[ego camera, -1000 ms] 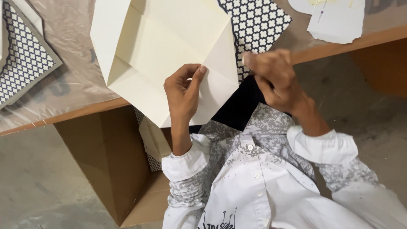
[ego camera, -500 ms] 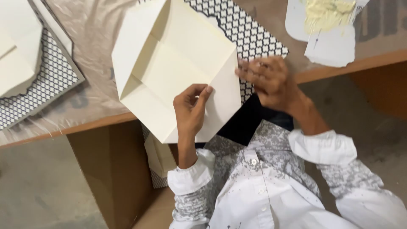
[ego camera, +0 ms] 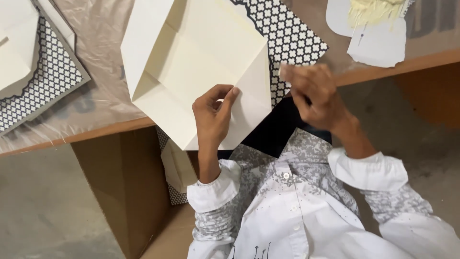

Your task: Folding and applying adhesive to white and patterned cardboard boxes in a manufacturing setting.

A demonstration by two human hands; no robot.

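**A:** What does the head camera show me?

**B:** I look down on a table edge (ego camera: 96, 130) covered in clear plastic film. My left hand (ego camera: 213, 117) pinches the lower corner of a large cream folded card (ego camera: 191, 62), thumb beneath and fingers on top, so the sheet stays flat and steady on the table while overhanging its edge.

**A:** And the other hand?

**B:** My right hand (ego camera: 314, 93) is apart from the left, hovering at the card's right corner. It is blurred, so I cannot tell whether it grips anything. Just under it lies a black-and-white patterned sheet (ego camera: 292, 38), partly tucked beneath the card.

**A:** Anything else nearby?

**B:** A similar patterned sheet with a cream piece (ego camera: 28, 72) lies at far left, and a pale paper scrap smeared with yellowish paste (ego camera: 376, 29) at upper right.
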